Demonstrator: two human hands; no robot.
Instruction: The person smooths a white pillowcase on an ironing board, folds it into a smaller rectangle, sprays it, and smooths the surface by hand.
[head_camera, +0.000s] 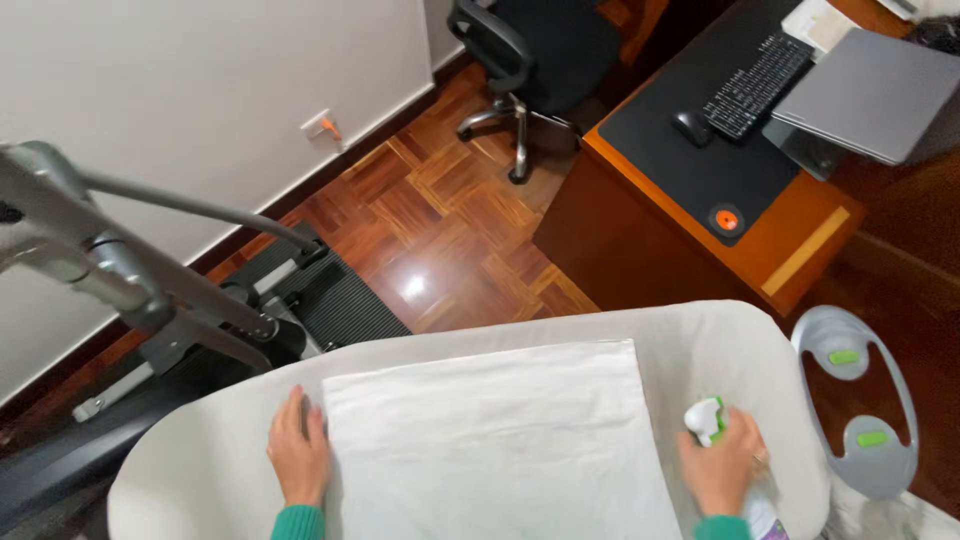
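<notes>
Person stood over a pale ironing board (480, 345). A white folded cloth (495, 440) lay flat across its middle. Left hand (298, 455) rested flat and released on the board, fingers spread, touching the cloth's left edge. Right hand (722, 465) was clenched around a spray bottle (708, 420) with a white-and-green nozzle, held upright just beside the cloth's right edge. Both sleeves green. Grey iron rest (862, 410) with 2 green pads stuck out past the board's right end. Beyond: wooden desk (690, 225) with keyboard (757, 85), mouse (690, 127), laptop (870, 90); black office chair (535, 50); treadmill (150, 300) at left on parquet floor (430, 215).
</notes>
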